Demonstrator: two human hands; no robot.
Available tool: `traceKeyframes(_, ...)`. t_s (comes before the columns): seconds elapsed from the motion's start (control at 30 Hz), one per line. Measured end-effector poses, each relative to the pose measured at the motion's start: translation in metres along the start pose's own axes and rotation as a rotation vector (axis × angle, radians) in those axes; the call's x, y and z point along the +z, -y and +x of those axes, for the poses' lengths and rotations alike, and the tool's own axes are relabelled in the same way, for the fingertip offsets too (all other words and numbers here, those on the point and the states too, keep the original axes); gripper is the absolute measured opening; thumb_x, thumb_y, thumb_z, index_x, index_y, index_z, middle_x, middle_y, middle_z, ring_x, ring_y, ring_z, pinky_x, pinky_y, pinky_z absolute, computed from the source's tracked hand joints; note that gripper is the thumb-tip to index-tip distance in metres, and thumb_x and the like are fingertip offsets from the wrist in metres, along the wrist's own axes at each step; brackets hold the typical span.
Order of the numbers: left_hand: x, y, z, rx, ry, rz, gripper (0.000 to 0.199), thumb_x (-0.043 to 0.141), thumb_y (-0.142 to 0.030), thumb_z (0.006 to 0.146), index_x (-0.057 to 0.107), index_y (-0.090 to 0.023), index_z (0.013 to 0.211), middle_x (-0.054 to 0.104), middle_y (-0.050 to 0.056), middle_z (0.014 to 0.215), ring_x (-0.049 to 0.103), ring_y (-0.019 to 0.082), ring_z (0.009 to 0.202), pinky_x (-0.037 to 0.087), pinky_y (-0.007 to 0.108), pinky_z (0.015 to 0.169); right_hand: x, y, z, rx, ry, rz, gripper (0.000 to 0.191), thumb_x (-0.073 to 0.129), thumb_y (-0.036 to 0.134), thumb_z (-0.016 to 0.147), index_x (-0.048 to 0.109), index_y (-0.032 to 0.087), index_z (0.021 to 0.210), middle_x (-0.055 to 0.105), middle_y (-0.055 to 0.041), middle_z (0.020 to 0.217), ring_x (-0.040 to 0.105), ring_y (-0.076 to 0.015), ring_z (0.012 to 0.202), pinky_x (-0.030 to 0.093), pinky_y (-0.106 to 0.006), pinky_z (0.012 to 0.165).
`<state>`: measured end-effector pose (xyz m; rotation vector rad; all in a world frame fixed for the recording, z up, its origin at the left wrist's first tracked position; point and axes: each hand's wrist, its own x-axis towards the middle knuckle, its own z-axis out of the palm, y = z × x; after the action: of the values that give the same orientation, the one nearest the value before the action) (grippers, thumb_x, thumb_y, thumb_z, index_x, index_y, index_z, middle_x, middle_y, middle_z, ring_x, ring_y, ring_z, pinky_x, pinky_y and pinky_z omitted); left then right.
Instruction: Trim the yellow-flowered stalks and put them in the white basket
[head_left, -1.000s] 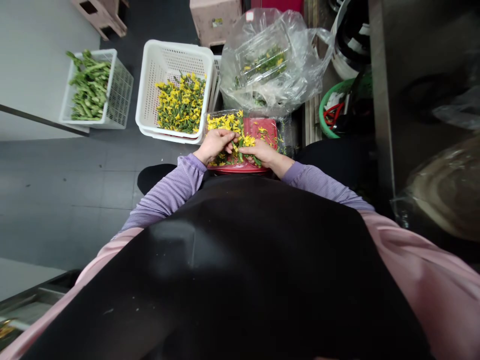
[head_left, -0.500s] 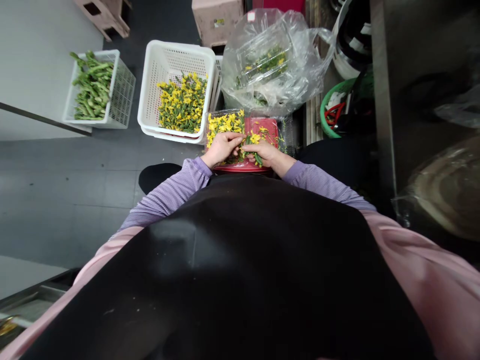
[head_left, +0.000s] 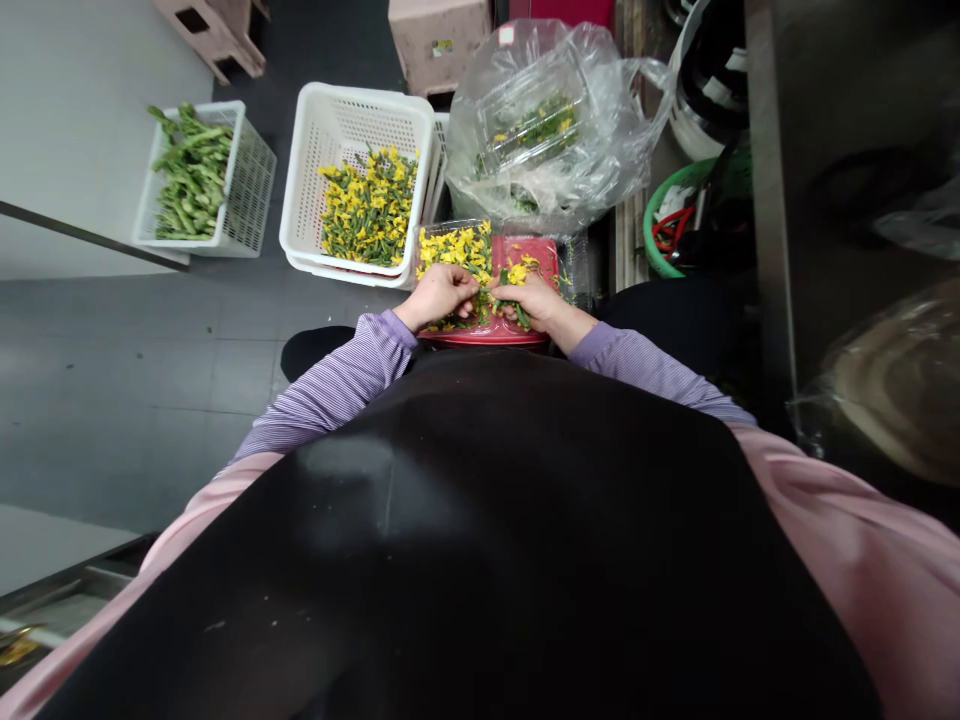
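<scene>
My right hand is closed around several small green cucumbers with yellow flowers, over the red tray. Just left of it, my left hand is pinched over the clear container of yellow-flowered pieces; whatever its fingertips hold is too small to make out. A small gap separates the two hands. Loose yellow bits lie on the tray beyond my right hand. The white basket at the left holds many more flowered cucumbers.
Behind the tray stands a clear plastic bag with a packed box inside. Another white basket at far left holds green stalks. A green basket sits at the right, beside a metal counter. Pinkish stools are at the back.
My left hand has drawn slightly left, away from my right hand, and the gap between their fingertips is wider. My right hand still holds the cucumbers.
</scene>
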<state>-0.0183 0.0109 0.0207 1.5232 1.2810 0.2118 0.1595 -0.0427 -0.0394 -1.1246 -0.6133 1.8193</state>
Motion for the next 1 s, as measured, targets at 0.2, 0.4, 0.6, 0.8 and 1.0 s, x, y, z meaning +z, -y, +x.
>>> traceKeyframes(0.2,-0.001,-0.002,-0.001,0.024,0.053,0.014,0.019,0.071,-0.021,0.094,0.065,-0.014,0.077,0.063,0.000,0.056,0.060,0.010,0.051,0.054,0.026,0.061,0.001,0.001,-0.001,-0.007,-0.049,-0.031,0.030,0.079,0.015,0.071,0.064,0.020,0.096,0.056,0.0056,0.060,0.043,-0.0093,0.048,0.038,-0.024,0.045)
traceKeyframes(0.4,-0.005,0.003,0.003,0.040,0.089,0.168,0.018,0.061,-0.021,0.100,0.069,-0.013,0.086,0.062,0.000,0.060,0.059,0.009,0.053,0.052,0.026,0.065,-0.001,0.001,0.000,0.047,0.000,0.035,0.031,0.082,0.016,0.070,0.061,0.020,0.092,0.052,0.0075,0.058,0.041,-0.0070,0.046,0.032,-0.021,0.042)
traceKeyframes(0.6,-0.011,0.023,0.013,0.223,0.182,0.961,0.018,0.066,-0.025,0.093,0.081,-0.015,0.091,0.074,0.009,0.090,0.068,0.018,0.082,0.042,0.027,0.069,-0.005,0.018,0.000,0.100,0.005,0.179,0.022,0.076,0.016,0.074,0.059,0.017,0.089,0.055,0.0061,0.062,0.038,-0.0041,0.043,0.028,-0.018,0.041)
traceKeyframes(0.8,0.002,0.023,0.019,0.366,0.389,1.283,0.025,0.059,-0.014,0.090,0.084,-0.017,0.096,0.075,0.013,0.102,0.067,0.023,0.093,0.039,0.032,0.071,-0.005,0.017,-0.002,0.143,-0.028,0.191,0.023,0.075,0.016,0.077,0.053,0.020,0.084,0.051,0.0069,0.058,0.040,-0.0059,0.044,0.032,-0.018,0.043)
traceKeyframes(1.0,-0.005,0.019,0.033,0.242,0.236,0.686,0.007,0.069,-0.012,0.079,0.076,-0.014,0.081,0.070,0.003,0.080,0.060,0.013,0.071,0.041,0.027,0.070,-0.004,0.007,0.000,0.070,-0.087,0.102,0.026,0.079,0.016,0.074,0.056,0.019,0.084,0.051,0.0059,0.056,0.041,-0.0077,0.046,0.030,-0.022,0.044)
